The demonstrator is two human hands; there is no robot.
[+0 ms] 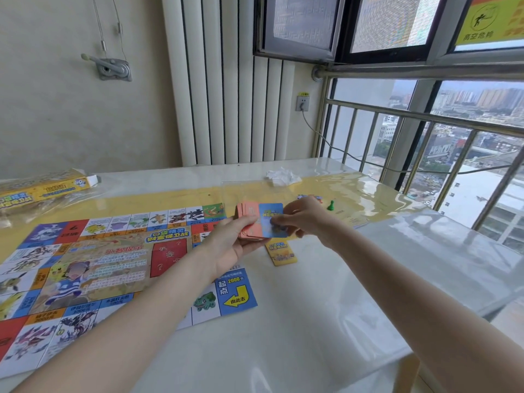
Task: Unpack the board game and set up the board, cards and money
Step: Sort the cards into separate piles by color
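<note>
The colourful game board [113, 268] lies unfolded on the left of the table. Above its right edge my left hand [229, 239] holds a stack of salmon-pink cards [249, 219]. My right hand [303, 219] pinches a blue card [270, 214] at the front of that stack. A small pile of yellow cards [280, 253] lies on the table just below the hands. A green pawn [330, 206] stands to the right, beside some small pieces [310, 197].
The yellow game box [42, 191] in clear wrap sits at the far left. A clear plastic bag [249, 191] and crumpled white paper [282, 175] lie behind the hands. The glossy table [326, 307] ends at a railed window [425, 143] on the right.
</note>
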